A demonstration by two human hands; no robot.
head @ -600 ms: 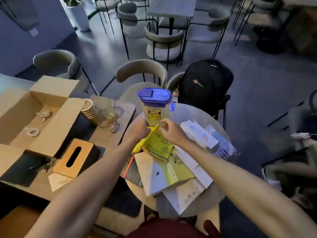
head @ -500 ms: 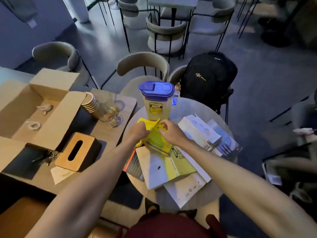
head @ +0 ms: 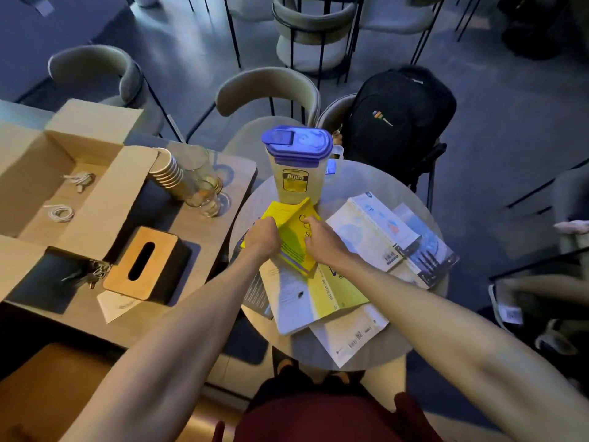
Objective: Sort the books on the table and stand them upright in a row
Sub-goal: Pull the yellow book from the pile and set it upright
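Both hands — left hand (head: 262, 238), right hand (head: 322, 242) — grasp the yellow book (head: 294, 231). The blue-lidded pitcher (head: 298, 167) stands just beyond it — other books (head: 371, 232) lie flat to the right.

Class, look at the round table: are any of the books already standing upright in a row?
No: the white book and the others lie flat in a loose pile, and both hands hold the yellow book.

Round table (head: 376, 352) ctr. Pitcher (head: 298, 167) at 12 o'clock; books (head: 318, 291) spread ctr to 6; more books (head: 382, 237) at 3. Tissue box (head: 143, 263) on side table at 9, cardboard box (head: 47, 173) beyond, at 10.
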